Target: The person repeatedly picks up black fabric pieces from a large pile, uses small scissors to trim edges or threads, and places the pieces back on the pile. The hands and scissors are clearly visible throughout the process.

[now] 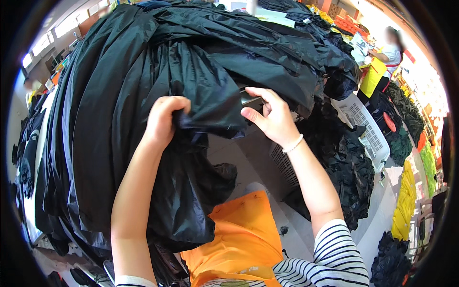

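Your left hand [166, 117], at 10 o'clock, is closed on a fold of glossy black thin fabric [210, 98], heaped from 8 to 1 o'clock. Your right hand [271, 114], at 2 o'clock, stands wide beside the fold; contact cannot be determined. The step in hand appears to be handling this fold; a two-handed hold would call for closing the right fingers on its edge. Contents of the grey slatted plastic basket [283, 162], 4 o'clock, and white slotted plastic crate [375, 126], 3 o'clock, cannot be identified.
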The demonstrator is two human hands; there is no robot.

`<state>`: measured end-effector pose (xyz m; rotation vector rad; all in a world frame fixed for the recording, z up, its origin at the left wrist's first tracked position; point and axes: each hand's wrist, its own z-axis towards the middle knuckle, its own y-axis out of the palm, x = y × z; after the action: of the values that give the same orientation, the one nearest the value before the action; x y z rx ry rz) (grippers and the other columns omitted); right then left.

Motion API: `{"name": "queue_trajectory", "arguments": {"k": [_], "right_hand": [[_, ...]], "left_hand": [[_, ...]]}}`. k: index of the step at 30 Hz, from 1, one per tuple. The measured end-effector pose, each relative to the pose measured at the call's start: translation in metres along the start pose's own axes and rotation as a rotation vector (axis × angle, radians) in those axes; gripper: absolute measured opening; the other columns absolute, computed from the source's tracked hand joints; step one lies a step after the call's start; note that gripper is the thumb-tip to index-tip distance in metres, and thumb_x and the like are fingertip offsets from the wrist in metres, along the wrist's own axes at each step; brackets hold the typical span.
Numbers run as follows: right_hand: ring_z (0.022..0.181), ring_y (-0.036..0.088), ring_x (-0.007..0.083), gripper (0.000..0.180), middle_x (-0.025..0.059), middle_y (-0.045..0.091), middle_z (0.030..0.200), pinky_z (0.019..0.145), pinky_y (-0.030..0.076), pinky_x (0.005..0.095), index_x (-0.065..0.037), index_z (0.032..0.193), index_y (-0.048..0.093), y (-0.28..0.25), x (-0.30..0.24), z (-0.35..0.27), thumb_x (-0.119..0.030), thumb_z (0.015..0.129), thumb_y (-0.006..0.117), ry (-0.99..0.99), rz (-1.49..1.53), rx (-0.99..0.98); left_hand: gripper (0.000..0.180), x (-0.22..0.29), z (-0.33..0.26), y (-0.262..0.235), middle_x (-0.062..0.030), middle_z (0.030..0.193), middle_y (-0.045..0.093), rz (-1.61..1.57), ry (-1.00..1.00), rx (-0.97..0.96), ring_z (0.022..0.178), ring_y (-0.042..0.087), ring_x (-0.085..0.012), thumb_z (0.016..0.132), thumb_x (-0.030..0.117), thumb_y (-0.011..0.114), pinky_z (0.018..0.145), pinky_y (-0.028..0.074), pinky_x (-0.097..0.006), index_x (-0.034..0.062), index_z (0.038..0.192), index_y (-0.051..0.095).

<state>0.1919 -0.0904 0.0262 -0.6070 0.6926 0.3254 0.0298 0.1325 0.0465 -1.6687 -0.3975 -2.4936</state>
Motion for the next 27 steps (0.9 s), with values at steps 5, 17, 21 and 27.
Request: {"name": "queue_trajectory", "arguments": {"k": [5, 17, 21, 27], "right_hand": [[0.098, 0.062, 0.0149, 0.067, 0.0167, 0.064, 0.119, 0.083, 0.05, 0.026, -0.005, 0.146, 0.038, 0.039, 0.017, -0.01, 0.003, 0.083, 0.06, 0.143, 0.481, -0.034], [0.093, 0.066, 0.0311, 0.05, 0.0204, 0.068, 0.101, 0.083, 0.051, 0.0338, -0.001, 0.125, 0.059, 0.07, -0.016, 0.008, 0.008, 0.076, 0.05, -0.034, 0.195, -0.533], [0.087, 0.066, 0.0284, 0.023, 0.0191, 0.067, 0.097, 0.078, 0.052, 0.0351, 0.001, 0.107, 0.065, 0.024, 0.016, 0.049, 0.001, 0.089, 0.051, 0.061, 0.047, 0.009], [0.101, 0.062, 0.0372, 0.024, 0.0177, 0.061, 0.113, 0.089, 0.05, 0.0429, -0.003, 0.108, 0.065, 0.01, 0.085, 0.116, -0.017, 0.096, 0.049, -0.018, -0.403, 0.091]], "left_hand": [[0.022, -0.007, 0.002, 0.033, -0.013, 0.051, 0.044, 1.092, 0.202, -0.05, 0.057, 0.045, -0.0222, 0.073, 0.011, 0.056, 0.059, 0.04, -0.038, -0.004, 0.058, 0.049], [0.046, -0.003, 0.052, 0.021, -0.0141, 0.144, 0.048, 1.739, 0.325, -0.066, 0.139, 0.037, -0.0313, 0.079, 0.022, 0.069, 0.115, 0.025, -0.049, 0.0032, 0.12, 0.062], [0.021, -0.014, 0.047, 0.008, -0.0107, 0.13, 0.059, 1.851, 0.235, -0.143, 0.138, 0.037, -0.0254, 0.076, 0.028, 0.068, 0.118, 0.018, -0.051, 0.0088, 0.082, 0.074], [0.034, -0.016, 0.061, 0.014, -0.008, 0.08, 0.07, 1.823, 0.29, -0.506, 0.091, 0.062, -0.0241, 0.081, 0.035, 0.066, 0.116, 0.025, -0.048, 0.0081, 0.062, 0.071]]}}
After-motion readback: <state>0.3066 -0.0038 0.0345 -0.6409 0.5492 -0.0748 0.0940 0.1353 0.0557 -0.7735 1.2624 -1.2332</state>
